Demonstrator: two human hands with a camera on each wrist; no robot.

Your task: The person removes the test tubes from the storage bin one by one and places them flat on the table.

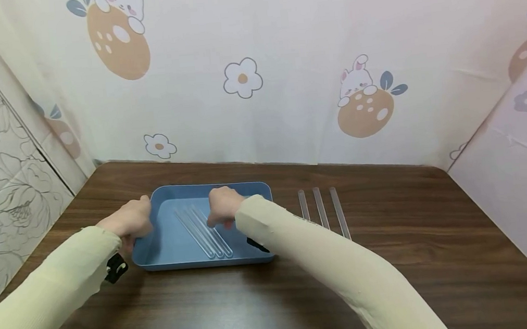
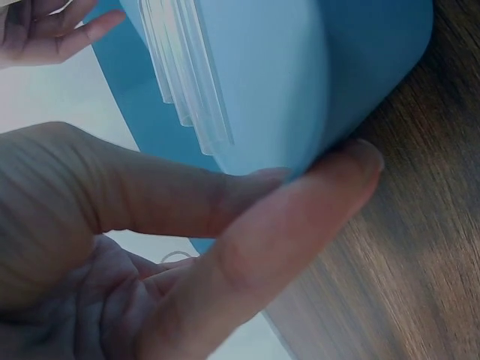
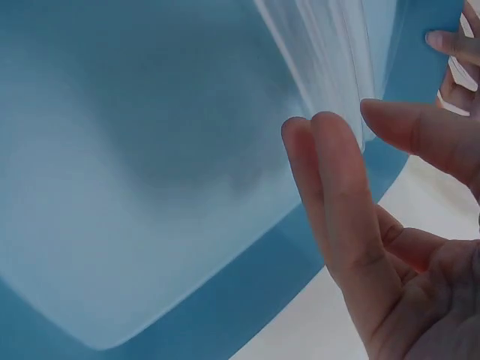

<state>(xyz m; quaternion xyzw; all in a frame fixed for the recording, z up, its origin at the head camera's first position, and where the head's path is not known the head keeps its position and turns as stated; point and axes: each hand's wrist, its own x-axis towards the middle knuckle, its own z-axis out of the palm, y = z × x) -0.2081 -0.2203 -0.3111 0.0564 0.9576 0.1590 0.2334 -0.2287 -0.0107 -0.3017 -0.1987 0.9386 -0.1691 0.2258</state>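
My left hand pinches the left rim of a shallow blue tray between thumb and forefinger; the left wrist view shows the thumb on the inside and the forefinger on the outer wall. Several clear tubes lie side by side on the tray floor, slanted. Over the tray, just right of these tubes, is my right hand. In the right wrist view its thumb and straight fingers stand apart with nothing between them, near the ends of the tubes.
Three more clear tubes lie on the dark wood table to the right of the tray, their near ends partly hidden by my right sleeve. A patterned curtain hangs behind the table's far edge.
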